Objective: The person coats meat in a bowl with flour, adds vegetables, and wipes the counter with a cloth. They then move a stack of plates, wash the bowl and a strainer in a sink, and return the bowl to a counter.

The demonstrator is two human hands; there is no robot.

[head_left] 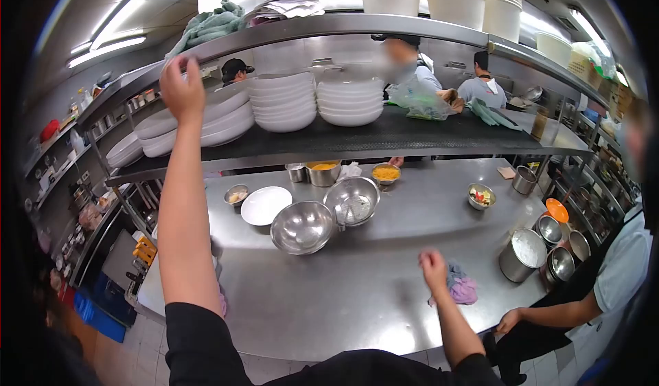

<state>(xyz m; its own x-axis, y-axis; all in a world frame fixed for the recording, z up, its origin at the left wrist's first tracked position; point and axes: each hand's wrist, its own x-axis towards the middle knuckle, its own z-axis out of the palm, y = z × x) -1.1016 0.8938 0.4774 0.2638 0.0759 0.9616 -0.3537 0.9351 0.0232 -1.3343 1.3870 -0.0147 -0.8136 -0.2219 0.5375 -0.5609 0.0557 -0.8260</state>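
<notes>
Upper-left steel shelving (274, 29) bore rumpled green cloth (209, 26) slanting down-left above half-curled left hand (182, 92) and white bowls (283, 115), right hand (433, 273) loosely closed.

Near the tabletop's (274, 317) far edge stand a pot (323, 176) and a bowl of yellow shreds (386, 175). Two steel bowls (302, 229) lie toward its middle, beside a white plate (266, 206). A tall pot (519, 259) stands by the right edge. White tubs (453, 5) line the upper shelf (384, 26).
</notes>
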